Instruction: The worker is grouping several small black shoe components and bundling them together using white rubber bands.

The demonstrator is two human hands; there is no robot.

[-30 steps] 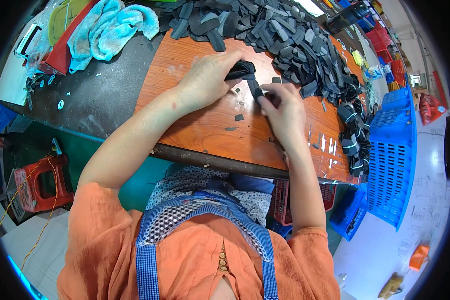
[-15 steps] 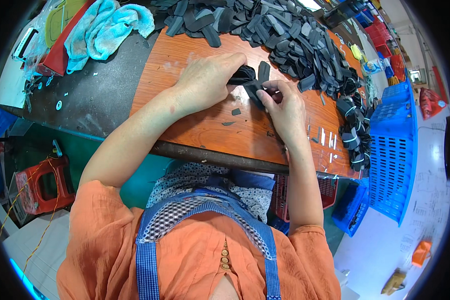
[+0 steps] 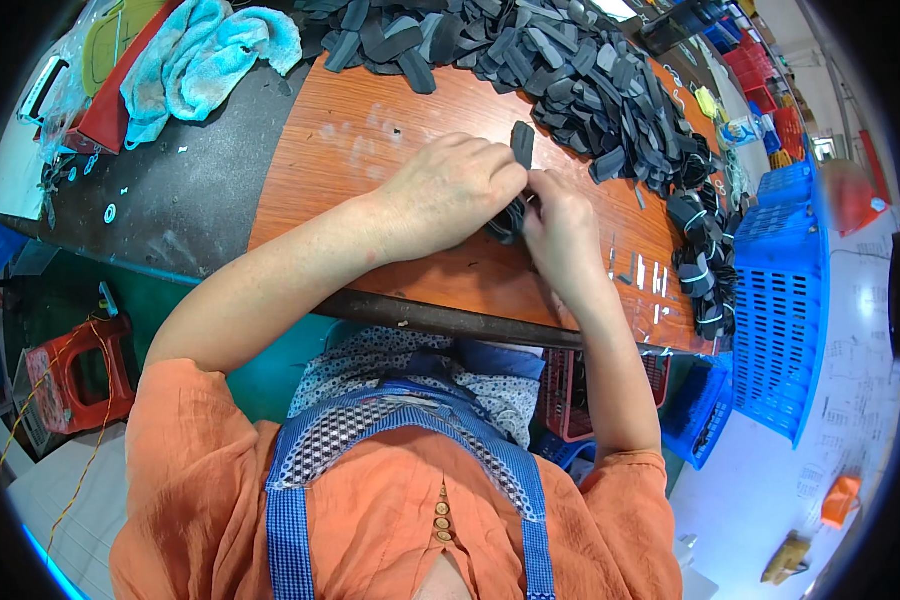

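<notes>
My left hand (image 3: 453, 192) is closed, palm down, over a stack of flat black strips (image 3: 507, 224) at the middle of the wooden board. Most of the stack is hidden; only its dark lower end shows between my hands. My right hand (image 3: 562, 232) is closed against the stack's right side, its fingertips meeting my left fingers. Just beyond the fingers, a single black strip (image 3: 522, 146) with a rounded end lies on the board. What the fingertips pinch between them cannot be made out.
A large heap of black strips (image 3: 570, 75) covers the board's far side. Tied black bundles (image 3: 705, 255) line its right edge, near thin white strips (image 3: 655, 285). A blue towel (image 3: 205, 65) lies far left. Blue baskets (image 3: 782, 310) stand right, a red stool (image 3: 78, 375) lower left.
My hands have come together. The left has moved nearer and rightward, turning over the stack, which is now mostly covered. My right fingers have closed in, and the small dark scraps are no longer visible.
</notes>
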